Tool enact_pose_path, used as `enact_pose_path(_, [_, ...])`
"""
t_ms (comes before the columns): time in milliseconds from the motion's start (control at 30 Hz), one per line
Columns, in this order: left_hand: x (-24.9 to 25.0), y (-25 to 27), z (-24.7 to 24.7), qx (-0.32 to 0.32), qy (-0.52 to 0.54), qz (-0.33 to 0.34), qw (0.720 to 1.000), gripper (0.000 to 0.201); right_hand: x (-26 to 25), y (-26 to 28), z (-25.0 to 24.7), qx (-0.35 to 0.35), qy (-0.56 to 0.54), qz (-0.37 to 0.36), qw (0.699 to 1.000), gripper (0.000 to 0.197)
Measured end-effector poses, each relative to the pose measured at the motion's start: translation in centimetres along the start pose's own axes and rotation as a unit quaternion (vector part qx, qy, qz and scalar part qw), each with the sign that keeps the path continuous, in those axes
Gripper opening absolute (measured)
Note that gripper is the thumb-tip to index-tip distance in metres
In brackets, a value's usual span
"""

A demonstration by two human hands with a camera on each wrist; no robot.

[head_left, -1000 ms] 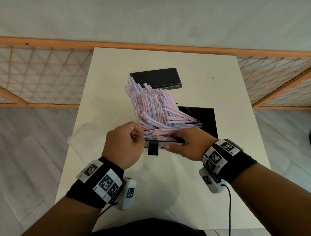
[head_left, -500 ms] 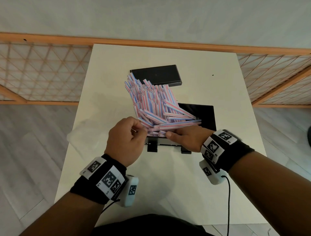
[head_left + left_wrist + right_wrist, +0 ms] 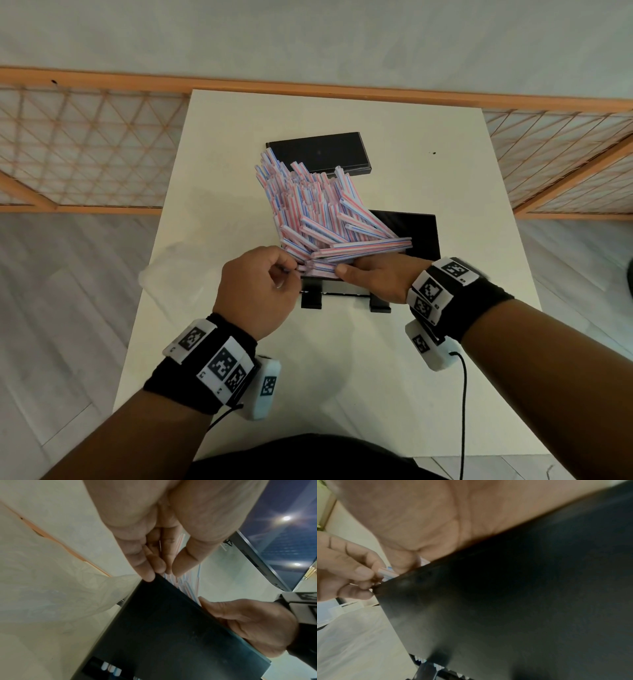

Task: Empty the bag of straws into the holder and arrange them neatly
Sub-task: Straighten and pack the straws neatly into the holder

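1. Here the straws [image 3: 318,209] are already heaped in the black holder [image 3: 419,236] on the table [image 3: 342,359], many leaning or lying crosswise above its rim; the emptied clear bag [image 3: 171,274] lies on the table to the left, so only the tidying is judged to be left.
2. The left hand [image 3: 257,291] is clenched, its fingertips pinching the ends of a few straws at the holder's near corner; the right hand [image 3: 376,277] is laid against the near rim with thumb extended, and whether its fingers curl round anything cannot be told.
3. The holder should be kept steadied by the right hand while strays are worked loose; a light pull is advised, since the pile is likely to spill.
4. Crosswise straws are best turned parallel to the rest; then the ends can be tapped level.
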State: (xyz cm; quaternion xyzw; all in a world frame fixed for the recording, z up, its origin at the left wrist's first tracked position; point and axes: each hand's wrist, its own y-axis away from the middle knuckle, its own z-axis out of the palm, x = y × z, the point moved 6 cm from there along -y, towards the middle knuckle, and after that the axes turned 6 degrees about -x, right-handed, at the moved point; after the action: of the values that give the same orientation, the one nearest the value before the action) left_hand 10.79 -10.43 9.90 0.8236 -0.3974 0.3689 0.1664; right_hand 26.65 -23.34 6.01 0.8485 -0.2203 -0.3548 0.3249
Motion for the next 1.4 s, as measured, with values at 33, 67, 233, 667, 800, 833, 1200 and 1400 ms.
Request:
enact_pose_path(33, [0.0, 0.0, -0.1, 0.002, -0.003, -0.003, 1.000, 0.014, 0.1, 0.0, 0.0, 0.002, -0.002, 0.005, 1.000, 0.086])
enact_pose_path(67, [-0.1, -0.1, -0.2, 0.005, -0.005, -0.005, 1.000, 0.016, 0.1, -0.1, 0.0, 0.007, -0.004, 0.001, 1.000, 0.084])
enact_pose_path(233, [-0.5, -0.2, -0.8, 0.020, -0.013, -0.024, 0.999, 0.020, -0.5, 0.5, -0.3, 0.028, -0.034, -0.027, 0.999, 0.057])
enact_pose_path(667, [0.1, 0.0, -0.7, -0.011, -0.001, 0.006, 1.000, 0.018, 0.0, 0.1, -0.3, -0.021, -0.078, 0.006, 0.997, 0.053])
enact_pose_path(800, [0.0, 0.1, -0.7, -0.006, 0.015, 0.005, 1.000, 0.019, -0.4, 0.1, -0.6, 0.003, -0.083, -0.026, 0.996, 0.059])
enact_pose_path(833, [0.0, 0.1, -0.7, -0.007, 0.016, 0.005, 1.000, 0.019, -0.5, 0.1, -0.5, 0.009, -0.081, -0.044, 0.996, 0.059])
enact_pose_path(1200, [-1.3, -0.1, -1.3, 0.022, 0.049, -0.056, 0.997, 0.021, 0.7, -0.2, -0.7, 0.058, 0.011, 0.025, 0.998, 0.054])
enact_pose_path(1400, [-1.2, -0.2, -1.4, -0.004, 0.062, -0.040, 0.997, 0.024, -0.5, 0.1, -0.2, 0.037, -0.017, -0.047, 0.998, 0.064])
